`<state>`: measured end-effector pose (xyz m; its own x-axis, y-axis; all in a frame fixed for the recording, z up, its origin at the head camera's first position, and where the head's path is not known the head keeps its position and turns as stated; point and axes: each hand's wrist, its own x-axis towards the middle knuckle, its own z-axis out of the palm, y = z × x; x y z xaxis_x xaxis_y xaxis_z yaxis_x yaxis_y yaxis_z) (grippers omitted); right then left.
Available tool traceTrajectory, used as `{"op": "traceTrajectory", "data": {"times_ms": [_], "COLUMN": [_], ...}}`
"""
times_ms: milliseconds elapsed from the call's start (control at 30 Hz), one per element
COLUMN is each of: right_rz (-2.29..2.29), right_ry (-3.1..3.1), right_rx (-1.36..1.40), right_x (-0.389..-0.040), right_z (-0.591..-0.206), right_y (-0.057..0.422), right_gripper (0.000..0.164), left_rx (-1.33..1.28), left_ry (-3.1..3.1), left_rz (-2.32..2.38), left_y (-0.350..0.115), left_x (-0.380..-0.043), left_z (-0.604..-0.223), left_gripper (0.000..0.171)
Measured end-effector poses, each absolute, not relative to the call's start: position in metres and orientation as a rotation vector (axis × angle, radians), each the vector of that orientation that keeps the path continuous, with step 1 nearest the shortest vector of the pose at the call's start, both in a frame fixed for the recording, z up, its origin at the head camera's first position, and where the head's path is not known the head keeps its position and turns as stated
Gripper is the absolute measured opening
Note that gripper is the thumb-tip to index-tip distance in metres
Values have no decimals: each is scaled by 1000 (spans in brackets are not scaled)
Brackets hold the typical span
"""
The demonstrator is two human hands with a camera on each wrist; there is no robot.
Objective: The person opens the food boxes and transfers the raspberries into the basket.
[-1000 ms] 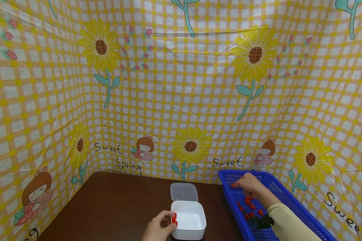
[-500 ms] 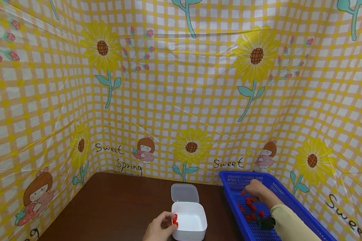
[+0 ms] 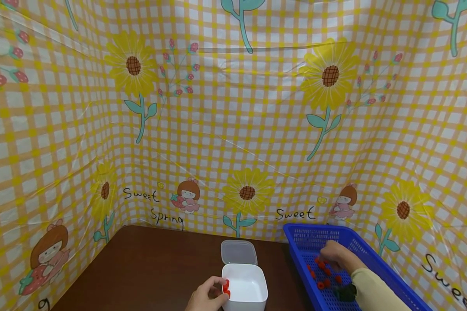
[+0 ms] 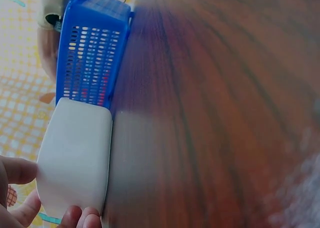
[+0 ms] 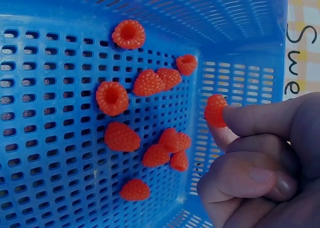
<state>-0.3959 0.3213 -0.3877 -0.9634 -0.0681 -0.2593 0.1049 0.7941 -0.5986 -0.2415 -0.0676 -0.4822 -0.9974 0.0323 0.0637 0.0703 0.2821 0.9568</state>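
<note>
My left hand [image 3: 207, 294] grips the white plastic box [image 3: 253, 304] by its left side, fingertips at the rim. In the left wrist view its fingers [image 4: 19, 170] lie along the outside of the box's wall. Red raspberries [image 3: 226, 285] sit inside the box, against the wall beside that hand. Over the blue basket [image 3: 301, 276] is my right hand [image 3: 337, 255]. In the right wrist view it pinches one raspberry [image 5: 216, 111] between thumb and index finger, the other fingers curled. Several loose raspberries [image 5: 122, 137] lie on the basket's slotted floor below.
Behind the box lies a translucent lid [image 3: 239, 252] on the dark brown table [image 3: 151, 263]. The basket stands to the box's right, its raised walls around the raspberries. A checked sunflower cloth [image 3: 218, 142] hangs round the back and sides.
My right hand, with a raspberry at its fingertips, has drawn from the basket's far left part toward the right and nearer to me. The left hand stays on the box.
</note>
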Motion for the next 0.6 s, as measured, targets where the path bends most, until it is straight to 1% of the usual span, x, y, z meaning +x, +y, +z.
{"op": "traceTrajectory", "data": {"times_ms": [67,167,200,267,400,467,500,600], "right_rz": [-916,-925,-930,-942,-942,-934,-927,-926], "right_ry": [2693,2647,2634,2631,2657,2668,2676,2712], "right_rx": [39,60,67,61,43,38,35,-3], "right_x": [-397,-397,-397,-397,-395,-395,-395,-395], "right_z": [-388,-388,-388,-389,-389,-387,-386,-382], "right_y": [322,323,323,323,323,321,320,312], "right_gripper": [27,29,32,32,14,11,12,23], "left_rx": [-98,-89,-85,-76,-73,-82,-92,-116], "left_ry": [-2490,-2497,-2500,-2505,-2508,-2506,-2504,-2493], "left_rz": [-1862,-1859,-1860,-1866,-1875,-1873,-1867,-1856], "left_y": [-67,-67,-67,-67,-67,-67,-67,-68], "left_x": [-242,-242,-242,-243,-243,-243,-243,-243], "left_z": [-482,-482,-482,-482,-482,-483,-483,-483], "left_gripper": [22,22,21,21,21,21,21,22]}}
